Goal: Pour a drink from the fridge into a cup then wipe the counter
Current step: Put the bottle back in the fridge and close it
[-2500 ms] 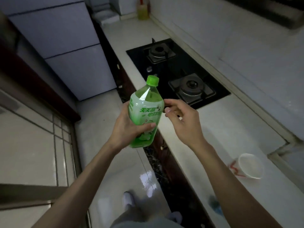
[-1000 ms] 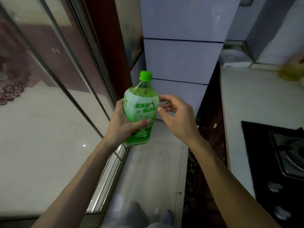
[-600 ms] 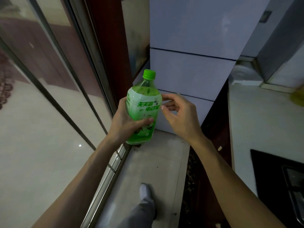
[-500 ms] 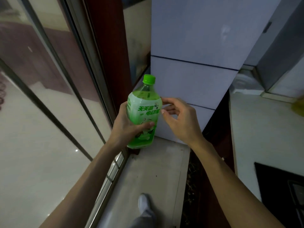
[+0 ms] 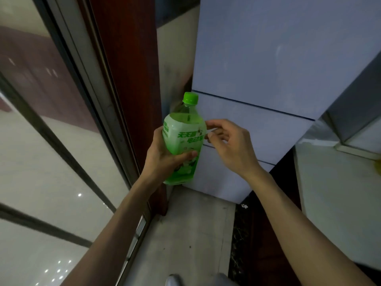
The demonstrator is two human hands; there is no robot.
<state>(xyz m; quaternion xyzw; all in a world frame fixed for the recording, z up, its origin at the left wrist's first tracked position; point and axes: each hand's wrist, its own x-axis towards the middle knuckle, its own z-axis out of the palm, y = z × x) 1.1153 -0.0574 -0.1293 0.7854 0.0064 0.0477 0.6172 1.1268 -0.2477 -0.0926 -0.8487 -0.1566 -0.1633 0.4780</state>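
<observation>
A green drink bottle (image 5: 183, 139) with a green cap on stands upright in the air in front of me. My left hand (image 5: 162, 159) grips its lower half, thumb across the label. Just right of the bottle, my right hand (image 5: 228, 145) hovers with loosely curled fingers, fingertips near the label edge and holding nothing. The white fridge (image 5: 274, 65) rises straight ahead with its doors closed. No cup is in view.
A glass sliding door (image 5: 47, 153) with a dark frame runs along the left, beside a red-brown wooden post (image 5: 127, 75). The white counter (image 5: 338, 195) lies at the right over dark cabinets. Pale floor tiles (image 5: 185, 234) stretch between them.
I have turned from the stove and counter toward the fridge and come closer to it. The bottle stays in my left hand, my right hand beside it.
</observation>
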